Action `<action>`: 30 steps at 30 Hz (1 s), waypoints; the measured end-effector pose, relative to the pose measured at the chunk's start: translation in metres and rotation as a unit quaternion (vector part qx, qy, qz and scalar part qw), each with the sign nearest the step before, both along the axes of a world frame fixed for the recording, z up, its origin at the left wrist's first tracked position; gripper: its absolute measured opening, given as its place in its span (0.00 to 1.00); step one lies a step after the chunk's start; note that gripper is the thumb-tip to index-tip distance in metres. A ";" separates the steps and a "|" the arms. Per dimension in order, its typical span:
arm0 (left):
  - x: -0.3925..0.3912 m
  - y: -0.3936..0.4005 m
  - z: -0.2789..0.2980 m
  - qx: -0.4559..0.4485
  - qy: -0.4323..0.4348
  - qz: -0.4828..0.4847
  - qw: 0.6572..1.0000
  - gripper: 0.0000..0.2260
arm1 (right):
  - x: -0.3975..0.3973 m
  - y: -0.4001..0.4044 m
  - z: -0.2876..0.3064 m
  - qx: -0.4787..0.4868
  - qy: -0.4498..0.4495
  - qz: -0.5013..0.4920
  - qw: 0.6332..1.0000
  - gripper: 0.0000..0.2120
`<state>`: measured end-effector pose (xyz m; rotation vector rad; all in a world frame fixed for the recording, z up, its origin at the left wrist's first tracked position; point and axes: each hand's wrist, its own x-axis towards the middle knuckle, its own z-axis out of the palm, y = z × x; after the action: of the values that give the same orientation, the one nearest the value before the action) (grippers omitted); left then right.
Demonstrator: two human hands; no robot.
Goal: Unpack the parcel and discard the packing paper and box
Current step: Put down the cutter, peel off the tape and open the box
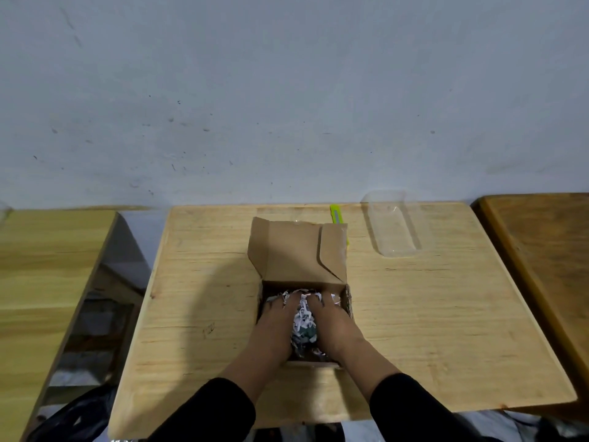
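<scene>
A brown cardboard box [299, 253] stands open in the middle of a light wooden table [414, 314], its lid flap raised at the far side. Shredded white and dark packing paper [304, 320] fills the box. My left hand [275, 323] and my right hand [333, 323] are both plunged into the box, one on each side of the paper heap. Fingertips are buried in the shreds, so what they touch below is hidden. Whether either hand grips anything cannot be told.
A yellow-green utility knife [336, 215] lies behind the box, partly hidden by the lid. A clear plastic tray [395, 224] rests at the table's far right. Other wooden tables [47, 266] flank both sides. Dark bags [79, 416] sit on the floor at lower left.
</scene>
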<state>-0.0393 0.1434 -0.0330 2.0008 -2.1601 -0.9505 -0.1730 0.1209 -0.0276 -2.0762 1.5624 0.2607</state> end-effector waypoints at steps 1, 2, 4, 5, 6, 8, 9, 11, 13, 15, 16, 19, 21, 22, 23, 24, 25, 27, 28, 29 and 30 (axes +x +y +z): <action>0.000 -0.001 0.001 0.001 0.001 -0.002 1.000 0.40 | 0.000 0.000 0.000 0.001 -0.002 -0.001 1.000 0.33; 0.000 -0.003 0.002 0.006 0.003 -0.006 1.000 0.40 | -0.001 0.000 0.001 0.003 -0.003 -0.001 1.000 0.34; 0.001 -0.004 0.006 0.014 0.014 -0.010 1.000 0.40 | -0.002 0.000 0.002 0.005 -0.002 0.005 1.000 0.34; 0.001 -0.004 0.008 0.015 0.020 -0.011 1.000 0.39 | -0.002 0.000 0.002 0.004 -0.003 0.007 1.000 0.35; 0.002 -0.004 0.011 0.013 0.024 -0.011 1.000 0.38 | -0.002 0.000 0.001 0.005 -0.004 0.007 1.000 0.36; 0.002 -0.002 0.016 0.011 0.019 -0.013 1.000 0.38 | -0.002 0.000 -0.001 0.001 -0.007 0.009 1.000 0.35; 0.003 -0.002 0.019 0.014 0.015 -0.013 1.000 0.39 | -0.002 -0.001 -0.001 -0.001 -0.008 0.009 1.000 0.35; 0.002 -0.001 0.022 0.024 0.016 -0.011 1.000 0.40 | -0.001 -0.001 0.001 -0.007 -0.002 0.018 1.000 0.33; 0.002 0.000 0.024 0.033 0.013 -0.008 0.999 0.41 | -0.001 -0.001 0.003 -0.008 0.004 0.021 1.000 0.32; 0.002 0.002 0.027 0.035 0.010 -0.009 0.999 0.41 | -0.001 0.000 0.005 -0.015 0.012 0.036 0.999 0.31; 0.002 0.002 0.029 0.036 0.006 -0.013 0.999 0.41 | -0.002 0.000 0.007 -0.019 0.025 0.050 0.998 0.30; 0.003 0.002 0.030 0.042 -0.002 -0.010 0.999 0.42 | -0.002 -0.001 0.012 -0.033 0.033 0.061 0.997 0.28; 0.003 0.002 0.031 0.038 -0.005 -0.011 0.999 0.43 | -0.002 -0.002 0.011 -0.046 0.030 0.069 0.996 0.30; 0.004 0.001 0.032 0.030 -0.005 -0.012 0.999 0.43 | -0.002 -0.003 0.011 -0.042 0.020 0.058 0.997 0.31; 0.004 0.000 0.036 0.026 -0.005 -0.012 1.000 0.43 | -0.002 -0.003 0.014 -0.035 0.005 0.039 0.999 0.32; 0.004 -0.001 0.039 0.021 -0.001 -0.015 1.000 0.42 | -0.002 -0.004 0.018 -0.028 -0.005 0.026 0.999 0.31; 0.005 -0.002 0.043 0.020 0.001 -0.014 1.000 0.42 | -0.002 -0.004 0.023 -0.030 -0.016 0.014 0.999 0.31; 0.006 -0.004 0.048 0.014 0.015 -0.013 1.000 0.40 | -0.003 -0.006 0.033 -0.035 -0.026 0.000 0.999 0.31; 0.007 -0.005 0.052 0.001 0.022 -0.014 1.000 0.39 | -0.003 -0.006 0.039 -0.040 -0.031 -0.003 0.999 0.32; 0.007 -0.005 0.057 -0.007 0.027 -0.015 1.000 0.38 | -0.002 -0.007 0.045 -0.047 -0.036 -0.004 0.998 0.32; 0.008 -0.006 0.062 -0.020 0.031 -0.021 0.999 0.37 | -0.002 -0.008 0.052 -0.048 -0.037 -0.004 0.998 0.32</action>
<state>-0.0316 0.1371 0.0292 1.8908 -2.1781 -0.9541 -0.1746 0.1130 0.0243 -2.1278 1.5671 0.1067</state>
